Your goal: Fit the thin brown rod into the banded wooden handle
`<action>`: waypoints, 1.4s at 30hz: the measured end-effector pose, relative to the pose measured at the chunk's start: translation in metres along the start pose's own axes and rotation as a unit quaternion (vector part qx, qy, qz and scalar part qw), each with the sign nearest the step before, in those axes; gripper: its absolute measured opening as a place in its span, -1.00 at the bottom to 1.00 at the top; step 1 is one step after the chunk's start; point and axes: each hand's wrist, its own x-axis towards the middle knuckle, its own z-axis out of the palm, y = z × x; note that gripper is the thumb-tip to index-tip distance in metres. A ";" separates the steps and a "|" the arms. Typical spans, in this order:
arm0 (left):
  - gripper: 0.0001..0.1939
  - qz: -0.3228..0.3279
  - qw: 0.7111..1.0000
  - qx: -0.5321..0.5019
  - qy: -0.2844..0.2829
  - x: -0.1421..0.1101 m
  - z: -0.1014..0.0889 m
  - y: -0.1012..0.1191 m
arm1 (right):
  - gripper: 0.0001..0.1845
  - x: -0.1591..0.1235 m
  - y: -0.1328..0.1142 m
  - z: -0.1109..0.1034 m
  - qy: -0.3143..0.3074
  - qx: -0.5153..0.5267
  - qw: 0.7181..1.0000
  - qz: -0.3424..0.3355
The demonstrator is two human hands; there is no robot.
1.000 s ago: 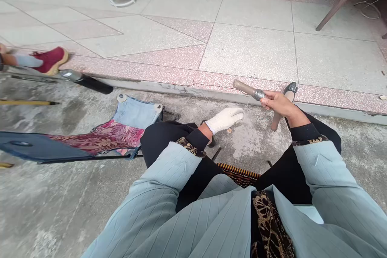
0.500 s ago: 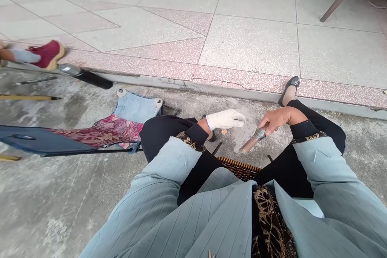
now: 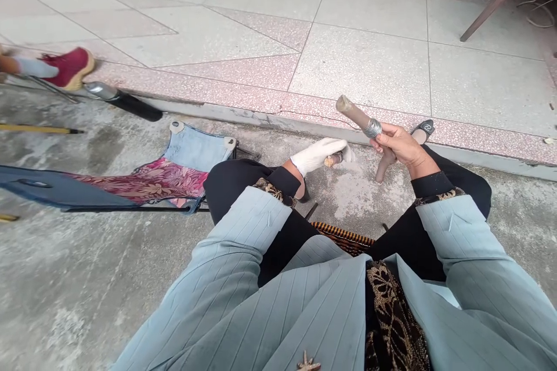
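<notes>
I sit low with my knees apart over a concrete floor. My right hand (image 3: pixel 398 145), bare, is closed round a brown wooden stick (image 3: pixel 359 119) with a band of silver wire wound on it; the stick is raised and points up and to the left. My left hand (image 3: pixel 319 155) wears a white glove and pinches a small brown nut-like piece (image 3: pixel 334 159) just above the concrete (image 3: pixel 348 191) between my feet. A woven yellow-and-black seat edge (image 3: pixel 343 237) shows between my legs.
A folding stool with blue and red flowered cloth (image 3: pixel 143 182) lies on its side to my left. Beyond it are a black-handled tool (image 3: pixel 124 103), a yellow rod (image 3: pixel 39 129) and another person's foot in a red shoe (image 3: pixel 69 66). A raised tiled step (image 3: pixel 348 64) runs across ahead.
My right hand has swung the stick up again after striking down at the floor half a second ago. My gloved left hand now holds the small brown piece that lay on the concrete.
</notes>
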 end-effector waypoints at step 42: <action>-0.48 -0.091 0.946 -0.275 0.145 0.001 0.028 -0.004 | -0.14 0.011 -0.003 0.029 0.045 0.042 0.997 -0.042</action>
